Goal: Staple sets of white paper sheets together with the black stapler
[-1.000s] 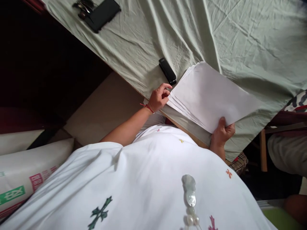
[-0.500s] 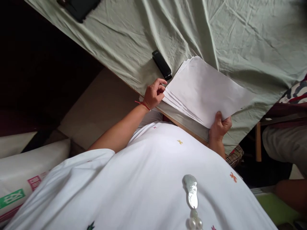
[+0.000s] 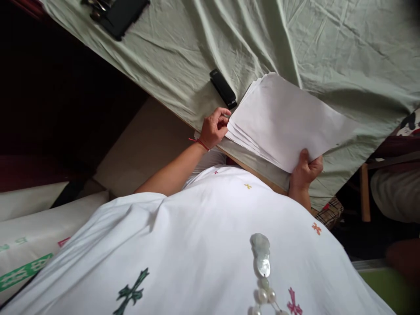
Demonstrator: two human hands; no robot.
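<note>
Blank paper stack (image 3: 282, 118), writing seemingly none

My right hand (image 3: 306, 168) shows only its thumb and knuckles, since the rest of its fingers lie hidden under the stack of paper (image 3: 285, 120), and my left hand (image 3: 213, 129) curls at the stack's near corner so that I cannot tell whether its fingertips pinch a sheet or only touch the edge. The lower sheets show only as thin fanned edges, too fine to count. At the top edge, the dark flat case (image 3: 123, 17) and the small metal things (image 3: 95, 6) beside it are cut off, and the green shape (image 3: 389, 288) at the lower right is too blurred to name.
</note>
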